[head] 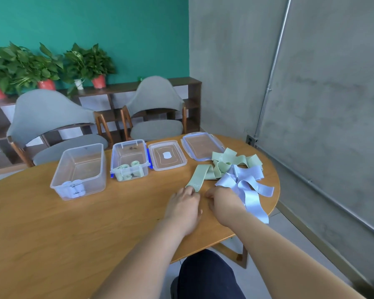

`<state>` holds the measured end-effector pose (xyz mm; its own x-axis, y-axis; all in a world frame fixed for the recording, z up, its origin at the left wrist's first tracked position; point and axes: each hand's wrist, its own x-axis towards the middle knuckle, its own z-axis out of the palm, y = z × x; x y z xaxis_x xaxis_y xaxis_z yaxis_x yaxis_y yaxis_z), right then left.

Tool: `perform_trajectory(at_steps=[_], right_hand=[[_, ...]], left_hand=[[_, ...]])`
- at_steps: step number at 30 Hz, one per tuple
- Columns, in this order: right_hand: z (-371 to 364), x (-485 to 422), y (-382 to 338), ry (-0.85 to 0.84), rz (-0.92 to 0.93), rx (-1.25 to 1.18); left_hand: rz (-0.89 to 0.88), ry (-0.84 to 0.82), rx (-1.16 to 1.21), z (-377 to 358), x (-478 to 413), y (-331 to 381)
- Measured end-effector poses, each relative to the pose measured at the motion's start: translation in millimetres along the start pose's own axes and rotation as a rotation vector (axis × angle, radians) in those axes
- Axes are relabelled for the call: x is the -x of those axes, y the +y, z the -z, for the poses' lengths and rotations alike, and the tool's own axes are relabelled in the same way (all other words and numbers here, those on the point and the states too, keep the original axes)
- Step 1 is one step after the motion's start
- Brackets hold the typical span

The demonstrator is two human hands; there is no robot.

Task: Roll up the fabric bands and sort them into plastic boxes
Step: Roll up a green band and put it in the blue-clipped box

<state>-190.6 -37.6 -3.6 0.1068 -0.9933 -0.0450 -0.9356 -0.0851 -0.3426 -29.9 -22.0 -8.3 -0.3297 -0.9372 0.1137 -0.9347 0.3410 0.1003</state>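
I read this as the start of a new roll. My left hand [183, 203] lies knuckles-up on the bench [73, 234], its fingers bent down over the near end of a green band [198, 176], so I take it to be grasping that end. The tips themselves are hidden from me. My right hand [221, 201] sits just beside it with the fingers curled in toward the same end. I cannot tell whether it pinches the green fabric, holds something else, or holds nothing.

The green band runs away from my hands, flat on the bench, into a loose heap of green bands [225, 162], with lavender bands [246, 182] tangled against them. One lavender tail hangs over the bench edge by my right wrist.

Two green rolls [125, 167] already lie in the small box [116, 157], and a pale roll [71, 188] lies in the large box [58, 169], so the sorting looks partly done. Both lids [167, 155] lie off, beside the small box.

Next I need to fold the end over tightly and turn it forward with both hands, keeping the edges square. The far length will have to slide free of the heap. I expect drag there, and the lavender loops may come along if I pull hard.
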Motion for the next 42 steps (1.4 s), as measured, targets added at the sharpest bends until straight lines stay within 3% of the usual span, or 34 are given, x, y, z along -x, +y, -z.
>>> perform_trajectory(at_steps=[6,13,21,25,32,38,42], right_hand=[[-20.4,-17.3,-4.9,0.083,0.116,-0.027],[-37.1,-31.9,-22.3,0.174,0.041,-0.088],[-57.8,-43.9,-33.9,0.282,-0.021,-0.031],[-72.0,-40.2,-33.3,0.433,0.019,-0.061],[-72.9,-35.6,-37.0,0.475,0.116,0.035],[-73.6,-38.7,-39.6,0.553,0.137,-0.001],[-71.7,-30.9,-43.5,0.56,0.227,-0.061]], left_hand=[[0.028,0.055,0.031,-25.3,-13.3,-11.0],[0.043,0.227,-0.015,-37.3,-10.2,-25.6],[0.118,0.273,0.347,-43.4,0.0,-36.1],[0.209,0.324,0.276,-45.1,-1.5,-39.6],[0.291,0.34,0.325,-45.0,-2.9,-45.3],[0.353,0.42,0.555,-47.3,-3.5,-50.2],[0.432,0.398,0.841,-43.3,-5.1,-51.7]])
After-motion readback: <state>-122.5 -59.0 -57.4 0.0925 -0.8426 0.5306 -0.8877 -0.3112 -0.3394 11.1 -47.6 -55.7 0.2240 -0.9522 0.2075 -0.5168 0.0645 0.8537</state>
